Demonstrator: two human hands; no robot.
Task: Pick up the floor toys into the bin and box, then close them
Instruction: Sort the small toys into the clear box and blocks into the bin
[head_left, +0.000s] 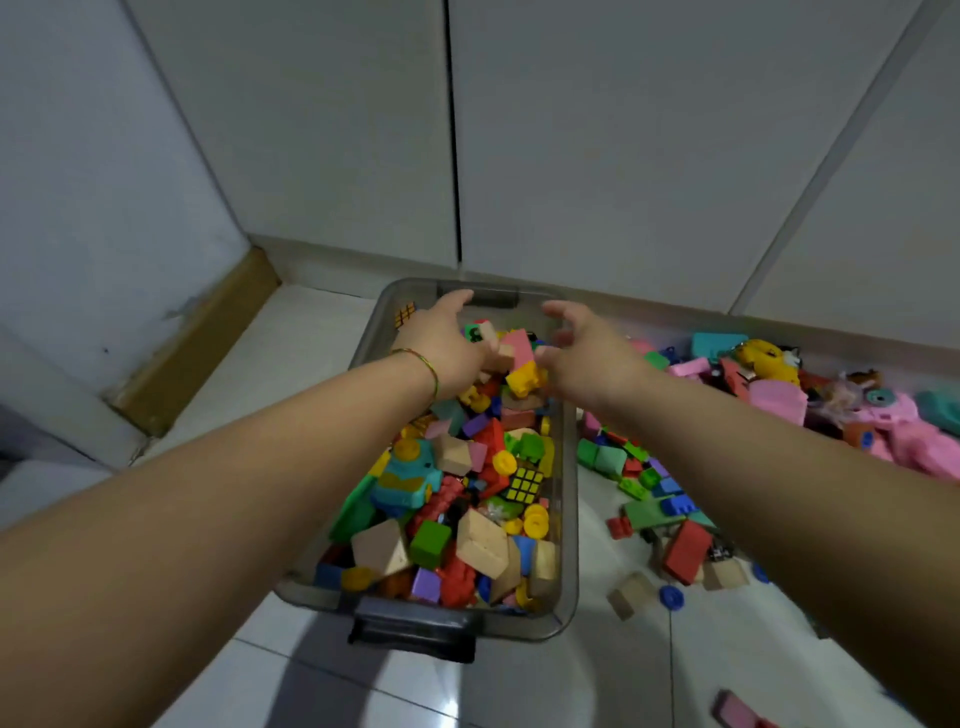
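A grey see-through bin (569, 525) stands on the white tiled floor, heaped with coloured blocks, wooden blocks (483, 543), a teal toy (410, 475) and a puzzle cube (524, 483). Both my hands hover over its far end. My left hand (444, 338), with a thin bracelet at the wrist, has its fingers stretched out toward the far handle. My right hand (587, 353) is blurred, its fingers spread and loosely bent. A pink block (519, 345) and a yellow piece (524, 376) lie between the hands on top of the heap. No lid shows.
Loose floor toys (649, 488) lie right of the bin: green, blue and red blocks, a wooden cube (628, 595), a blue gear (671, 597). Farther right are pink toys (779, 400) and a yellow plush (769, 358). White cabinet doors stand behind; flat cardboard (197, 338) leans at left.
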